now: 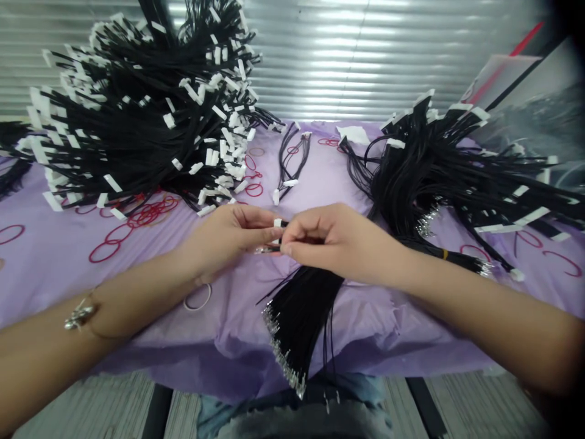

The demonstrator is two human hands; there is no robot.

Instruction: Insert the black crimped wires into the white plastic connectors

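My left hand (235, 228) and my right hand (329, 238) meet over the middle of the table, fingertips nearly touching. Between them is a short black wire with a white connector (278, 224), pinched by both hands, their fingers hiding most of it. A small metallic tip (262, 249) shows just below the left fingers. Beneath my right hand, a bundle of black wires (306, 317) with bare silvery ends hangs over the table's front edge. A few black wires with white ends (291, 183) lie looped just beyond my hands.
A large heap of black wires with white connectors (137, 128) fills the back left; another pile (411, 152) lies at right. Red rubber bands (153, 210) are scattered on the purple table cover (247, 305). A pale ring (198, 299) lies near my left forearm. Shutters (315, 55) stand behind.
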